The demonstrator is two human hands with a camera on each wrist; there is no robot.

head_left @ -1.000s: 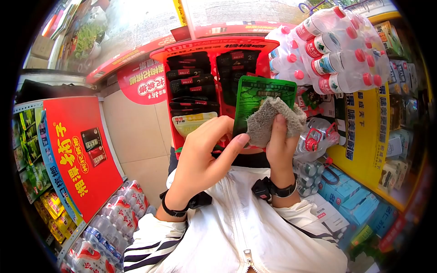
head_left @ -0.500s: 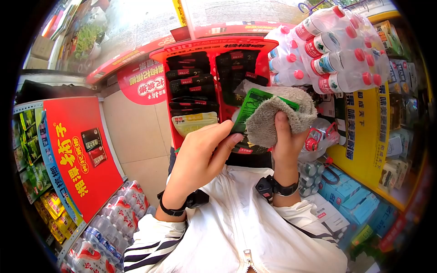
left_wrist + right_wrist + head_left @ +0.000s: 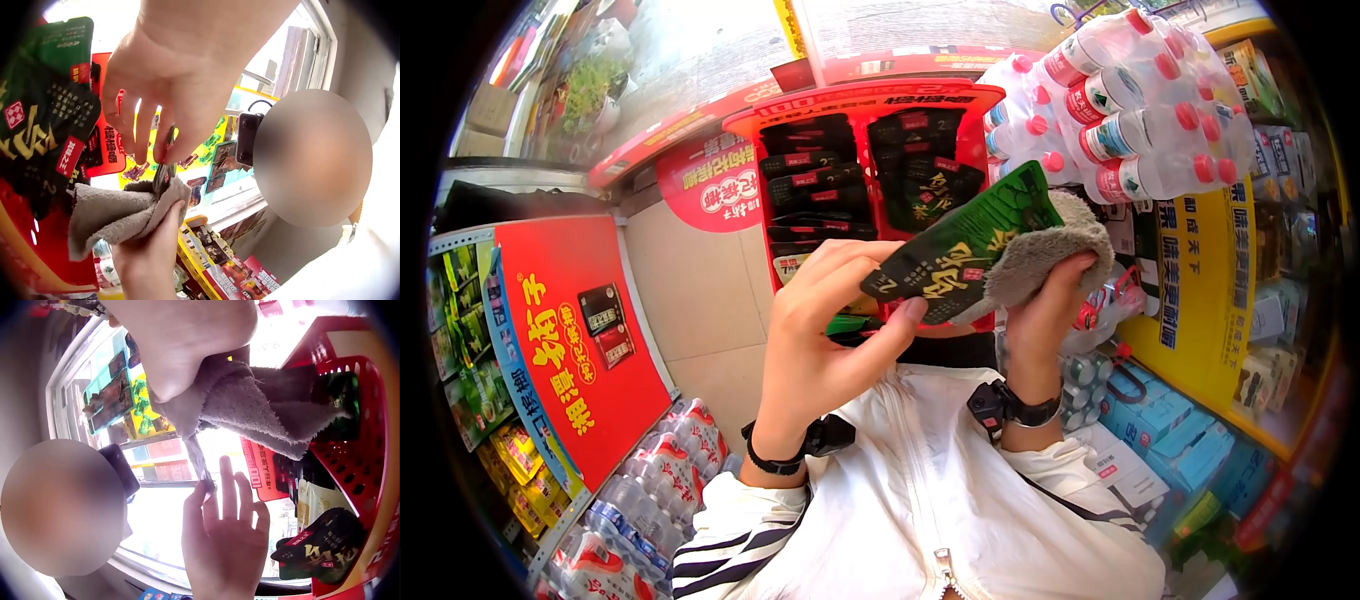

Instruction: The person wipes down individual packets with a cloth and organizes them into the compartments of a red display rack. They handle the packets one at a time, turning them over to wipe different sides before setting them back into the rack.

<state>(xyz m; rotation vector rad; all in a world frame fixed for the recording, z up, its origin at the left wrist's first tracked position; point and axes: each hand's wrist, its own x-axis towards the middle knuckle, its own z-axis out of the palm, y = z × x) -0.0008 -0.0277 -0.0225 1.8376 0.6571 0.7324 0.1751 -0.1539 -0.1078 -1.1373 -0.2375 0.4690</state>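
Note:
A green and black packet [image 3: 960, 245] with gold lettering is tilted between the two hands in the head view. My left hand [image 3: 825, 320] pinches its lower left corner between thumb and fingers. Around its right part, my right hand [image 3: 1045, 310] grips a grey cloth [image 3: 1050, 255], with the thumb on top. Seen from the left wrist, the cloth [image 3: 119, 215] is folded about the packet's edge, below the left hand [image 3: 175, 81]. In the right wrist view the cloth [image 3: 250, 406] hangs from the right hand [image 3: 187, 337].
Behind the hands stands a red display box [image 3: 868, 180] with two columns of black packets [image 3: 815, 190]. Shrink-wrapped water bottles [image 3: 1125, 110] are at the upper right, blue cartons [image 3: 1170, 430] at the lower right. On the left are a red sign board [image 3: 585, 340] and more bottles [image 3: 640, 480].
The packet has turned from upright to slanting, its black front now showing. The cloth and right hand have moved right, and the left hand stays at the packet's corner.

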